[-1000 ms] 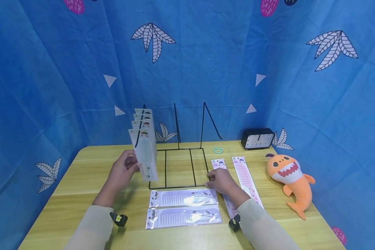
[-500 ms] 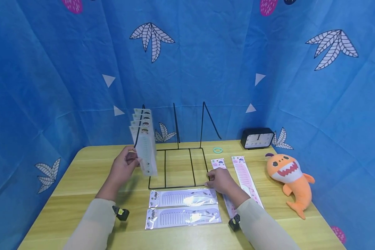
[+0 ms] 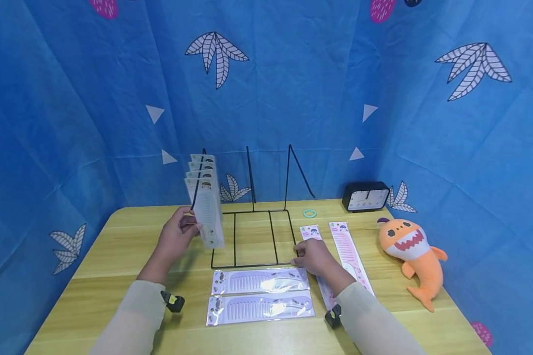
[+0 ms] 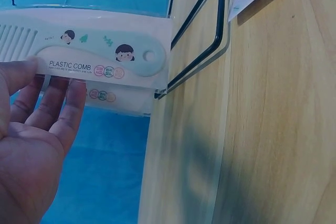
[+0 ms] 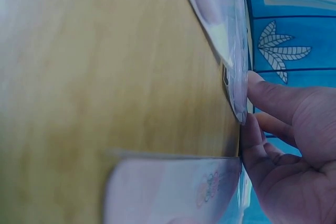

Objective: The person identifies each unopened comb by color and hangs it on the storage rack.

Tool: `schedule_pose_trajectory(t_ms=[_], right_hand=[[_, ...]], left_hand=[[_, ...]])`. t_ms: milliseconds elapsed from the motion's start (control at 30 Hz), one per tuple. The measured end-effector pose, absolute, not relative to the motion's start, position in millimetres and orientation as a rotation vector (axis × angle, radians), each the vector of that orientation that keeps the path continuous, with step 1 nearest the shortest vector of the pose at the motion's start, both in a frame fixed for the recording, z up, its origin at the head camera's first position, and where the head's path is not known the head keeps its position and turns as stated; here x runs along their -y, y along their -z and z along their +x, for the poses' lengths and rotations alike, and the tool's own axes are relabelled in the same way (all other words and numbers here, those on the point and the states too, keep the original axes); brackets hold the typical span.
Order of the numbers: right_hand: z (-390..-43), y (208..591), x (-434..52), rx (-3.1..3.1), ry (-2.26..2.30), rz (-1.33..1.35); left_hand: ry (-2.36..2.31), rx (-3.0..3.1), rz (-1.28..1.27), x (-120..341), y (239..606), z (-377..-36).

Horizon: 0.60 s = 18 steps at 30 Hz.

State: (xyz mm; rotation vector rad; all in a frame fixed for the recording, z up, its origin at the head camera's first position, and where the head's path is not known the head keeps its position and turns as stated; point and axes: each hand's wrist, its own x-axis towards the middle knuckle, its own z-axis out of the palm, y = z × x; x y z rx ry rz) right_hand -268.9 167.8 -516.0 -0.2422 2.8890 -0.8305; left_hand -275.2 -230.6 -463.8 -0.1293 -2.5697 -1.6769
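Head view: the left hand [image 3: 177, 236] holds the front green comb pack [image 3: 208, 214] by its left edge, thumb in front and fingers behind. The pack stands upright in the leftmost slot of the wire rack [image 3: 253, 239], with three more like it stacked behind. The right hand [image 3: 313, 257] rests on the rack's front right corner, fingers loosely bent, gripping nothing; a pink comb pack [image 3: 313, 234] lies partly under it. Two purple comb packs [image 3: 261, 295] lie flat just before the rack.

Left wrist view: the green pack [image 4: 100, 51] is pinched between thumb and fingers [image 4: 58, 103], its lower end beside the rack wire [image 4: 210, 40].

Right wrist view: the fingertips [image 5: 273, 98] touch the rack corner beside a purple pack's edge [image 5: 231, 40]; nothing is clasped.
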Motion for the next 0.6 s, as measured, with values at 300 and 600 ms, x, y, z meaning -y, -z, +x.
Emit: schedule_pose_trajectory(t_ms=[300,600], right_hand=[[-269.8,515.8,-167.3,-2.889,0.831,-0.236],[-270.2,517.2,-168.2,-2.895,0.835,-0.240]], left_hand=[[1.710,2.586,-0.097,231.7,462.3,-273.3],[1.711,2.589,-0.035,235.9,468.1,-272.1]])
